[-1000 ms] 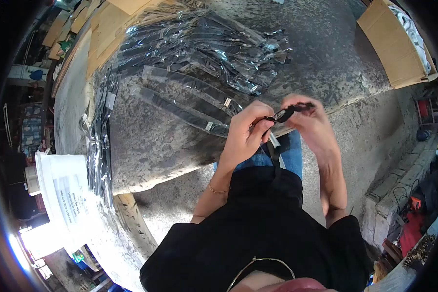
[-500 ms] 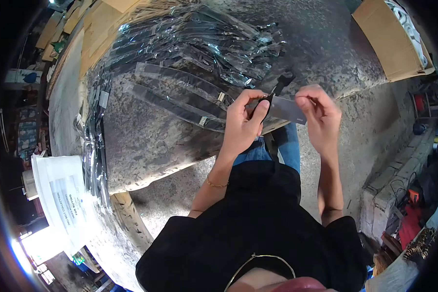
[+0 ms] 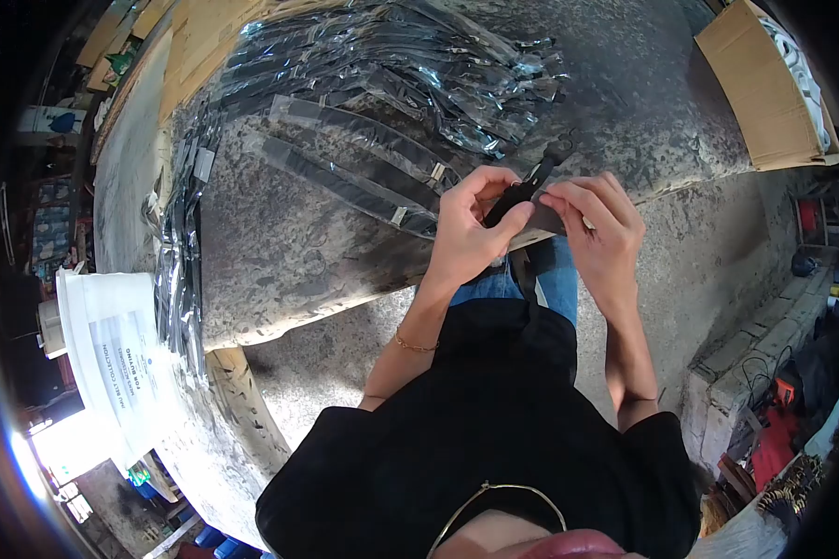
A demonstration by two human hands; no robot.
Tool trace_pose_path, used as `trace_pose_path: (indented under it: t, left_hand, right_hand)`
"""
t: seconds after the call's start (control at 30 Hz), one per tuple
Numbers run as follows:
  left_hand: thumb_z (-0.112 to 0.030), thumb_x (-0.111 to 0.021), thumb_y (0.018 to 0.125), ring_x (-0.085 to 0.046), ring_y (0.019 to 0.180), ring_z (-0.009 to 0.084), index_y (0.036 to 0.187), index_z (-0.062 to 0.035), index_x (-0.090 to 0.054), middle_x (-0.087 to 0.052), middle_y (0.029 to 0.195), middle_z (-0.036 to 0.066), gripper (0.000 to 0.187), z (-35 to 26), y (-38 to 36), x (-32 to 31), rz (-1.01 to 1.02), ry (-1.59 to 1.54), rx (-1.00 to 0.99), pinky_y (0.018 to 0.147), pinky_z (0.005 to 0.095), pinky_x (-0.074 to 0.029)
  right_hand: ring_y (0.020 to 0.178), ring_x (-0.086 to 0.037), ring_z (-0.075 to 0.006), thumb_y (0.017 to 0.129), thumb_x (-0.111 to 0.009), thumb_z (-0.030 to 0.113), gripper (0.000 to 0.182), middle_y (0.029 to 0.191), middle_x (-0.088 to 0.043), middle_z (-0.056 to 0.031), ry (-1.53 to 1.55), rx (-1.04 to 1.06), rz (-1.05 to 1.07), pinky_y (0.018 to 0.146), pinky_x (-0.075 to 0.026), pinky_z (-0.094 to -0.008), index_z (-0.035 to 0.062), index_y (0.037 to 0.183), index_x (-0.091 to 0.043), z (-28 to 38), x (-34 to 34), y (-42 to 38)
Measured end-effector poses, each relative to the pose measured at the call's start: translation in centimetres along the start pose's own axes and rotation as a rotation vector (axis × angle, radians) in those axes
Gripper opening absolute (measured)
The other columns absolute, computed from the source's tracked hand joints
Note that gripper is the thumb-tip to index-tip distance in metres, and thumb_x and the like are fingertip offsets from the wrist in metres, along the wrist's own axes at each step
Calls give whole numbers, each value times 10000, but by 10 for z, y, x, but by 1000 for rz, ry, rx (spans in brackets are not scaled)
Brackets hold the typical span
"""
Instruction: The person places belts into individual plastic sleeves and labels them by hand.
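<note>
Table [image 3: 280,247], grey and stained, its near edge just below the hands. Heap of black strips in clear wrap [image 3: 382,79], glossy and overlapping, across the far side of the table; it leaves little free surface there. White bucket [image 3: 79,326], printed label, at the far left. Cardboard box [image 3: 755,98], open, at the table's far right corner, with white coiled pieces [image 3: 792,70] inside. Wrapped strips [image 3: 182,252], a further lot, along the left end. Wrapped pair [image 3: 345,188], lying apart from the heap; its near ends come close to the left hand and would likely get in the way if the work were lowered. Left hand [image 3: 475,228], thumb and fingers closed around the strap. Right hand [image 3: 601,219], fingers curled, tips drawn near one another beside the strap; whether they grip anything cannot be told. Black strap [image 3: 513,197], bunched and held up above the table edge, hooked end [image 3: 558,149] pointing away from the body. Handling, as judged: best kept firm under the left thumb, close to the right fingertips, with that end free of the fingers and right-hand pressure light.
</note>
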State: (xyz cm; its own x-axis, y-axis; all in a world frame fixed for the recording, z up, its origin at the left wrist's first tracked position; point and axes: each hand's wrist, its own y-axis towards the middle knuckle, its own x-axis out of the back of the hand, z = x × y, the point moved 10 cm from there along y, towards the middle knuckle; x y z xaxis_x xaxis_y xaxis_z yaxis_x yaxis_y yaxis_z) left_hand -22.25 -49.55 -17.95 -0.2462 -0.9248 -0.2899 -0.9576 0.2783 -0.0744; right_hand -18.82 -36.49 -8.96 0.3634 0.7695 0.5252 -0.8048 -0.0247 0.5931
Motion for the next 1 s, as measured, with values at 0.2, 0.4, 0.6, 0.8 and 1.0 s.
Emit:
trace_pose_path:
  t: [0.2, 0.4, 0.6, 0.8, 1.0]
  left_hand:
    - [9, -663, 782, -539, 616, 32, 1002, 19, -553, -628, 839, 51, 246, 2, 6, -4, -32, 45, 16, 423, 182, -388]
    - [54, -626, 788, -460, 426, 36, 1038, 33, -510, -606, 741, 59, 276, 2, 5, -2, -66, 78, 9, 373, 187, -323]
    - [27, -624, 792, -488, 458, 35, 1055, 12, -483, -601, 666, 33, 299, 2, 2, 7, -103, 50, 69, 383, 196, -355]
    - [28, -620, 800, -487, 461, 30, 1069, 9, -470, -599, 656, 26, 308, 5, 2, 3, -82, 87, 73, 384, 193, -342]
    - [32, -628, 802, -463, 432, 41, 1094, 19, -468, -579, 634, 26, 333, 11, 6, -5, -91, 67, 90, 378, 191, -327]
  right_hand:
    - [722, -586, -226, 712, -658, -69, 201, 821, -619, -69, -43, 27, 20, 584, -471, -330, 36, 883, -663, -1, 6, -5]
    - [717, -575, -237, 704, -629, -103, 240, 810, -621, -71, -13, 63, 17, 588, -474, -340, 25, 906, -650, 4, 7, -2]
    - [710, -564, -238, 682, -642, -97, 290, 782, -612, -76, 19, 115, 168, 577, -471, -339, 29, 943, -633, 14, -10, 1]
    - [701, -555, -241, 673, -624, -103, 354, 768, -586, -80, -6, 63, 238, 572, -471, -351, 34, 998, -603, 14, -15, 0]
    - [710, -561, -236, 656, -613, -115, 421, 753, -565, -86, 22, -46, 280, 577, -474, -352, 25, 1051, -574, 2, -13, -5]
